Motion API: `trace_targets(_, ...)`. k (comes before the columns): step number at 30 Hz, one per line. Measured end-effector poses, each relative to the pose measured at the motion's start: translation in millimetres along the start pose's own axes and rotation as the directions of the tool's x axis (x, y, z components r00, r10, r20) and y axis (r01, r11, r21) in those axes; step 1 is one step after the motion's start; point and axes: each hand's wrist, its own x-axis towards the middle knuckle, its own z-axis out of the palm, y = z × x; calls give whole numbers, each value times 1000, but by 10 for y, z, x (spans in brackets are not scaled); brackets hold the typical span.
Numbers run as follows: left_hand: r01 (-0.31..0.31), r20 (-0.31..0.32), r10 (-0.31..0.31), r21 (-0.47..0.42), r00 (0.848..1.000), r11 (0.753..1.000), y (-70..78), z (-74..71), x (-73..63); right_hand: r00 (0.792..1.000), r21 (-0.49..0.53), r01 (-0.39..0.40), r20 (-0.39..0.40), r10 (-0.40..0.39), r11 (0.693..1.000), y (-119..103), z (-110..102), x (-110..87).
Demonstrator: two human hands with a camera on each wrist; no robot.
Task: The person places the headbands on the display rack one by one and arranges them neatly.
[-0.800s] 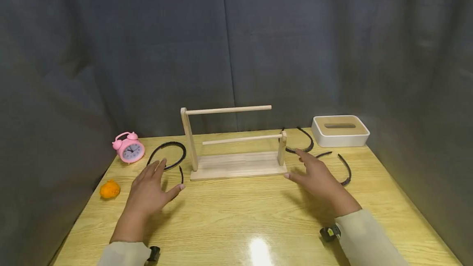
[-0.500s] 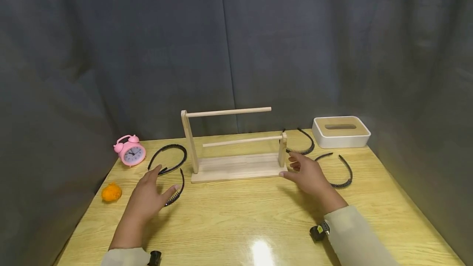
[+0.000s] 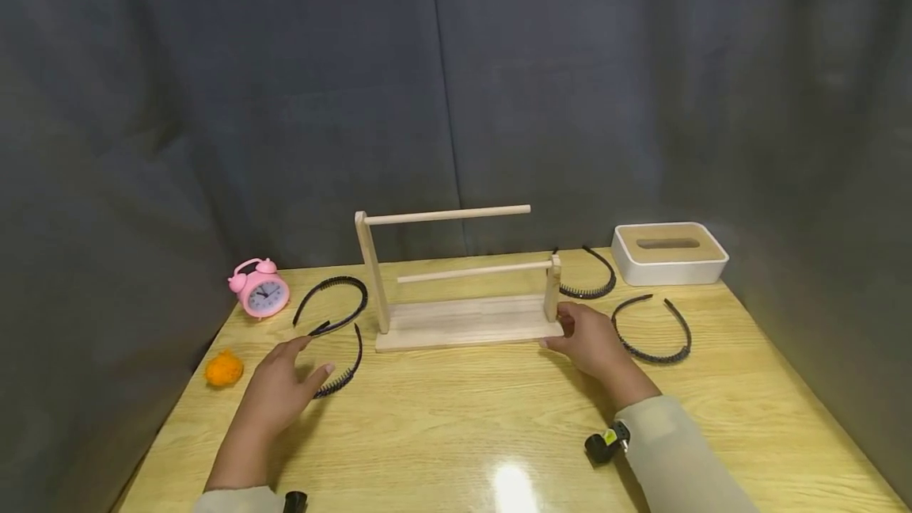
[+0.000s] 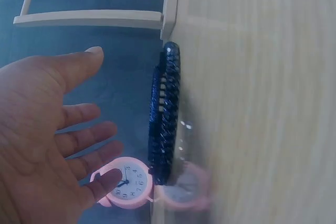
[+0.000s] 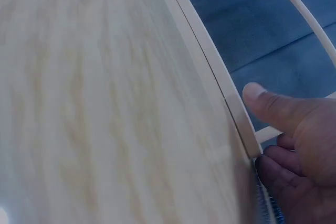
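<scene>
A pale wooden rack (image 3: 466, 323) with a flat base, two uprights and two dowel bars stands mid-table. My right hand (image 3: 587, 339) is at the base's right end, thumb along the front corner and fingers curled round the end. In the right wrist view the right hand's fingers (image 5: 278, 169) meet the base's corner. My left hand (image 3: 274, 390) hovers with spread fingers beside a black toothed headband (image 3: 347, 374), partly hiding it, and holds nothing. Another black headband (image 3: 331, 283) lies behind it. Right of the rack lie two more headbands, one nearer (image 3: 659, 359), one farther (image 3: 606, 287).
A pink alarm clock (image 3: 264, 291) stands at the back left, with an orange pompom-like ball (image 3: 224, 369) in front of it. A white tissue box (image 3: 670, 271) with a wood-look top is at the back right. Dark curtains (image 3: 456, 85) surround the table on three sides.
My right hand has moved left and in against the rack's right end, its fingers curling in. My left hand has drawn back slightly and lowered. The rack has not visibly moved.
</scene>
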Motion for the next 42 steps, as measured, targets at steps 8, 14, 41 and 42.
trace_targets(8, -41, 39, 40, 49, 998, 998, -92, 12, -34, 999, -31, 32, -27, -32, 999, 155, 34, 20)
trace_targets(14, -63, 114, 58, 44, 992, 997, -208, -23, -78, 999, -37, 37, -33, -39, 999, 177, 61, 38)
trace_targets(41, -214, 76, 201, 252, 977, 944, -375, -26, -65, 998, -54, 43, -46, -45, 998, 184, 74, 10)
trace_targets(42, -218, 80, 205, 255, 976, 942, -376, -28, -64, 998, -56, 47, -48, -49, 997, 182, 74, 8)
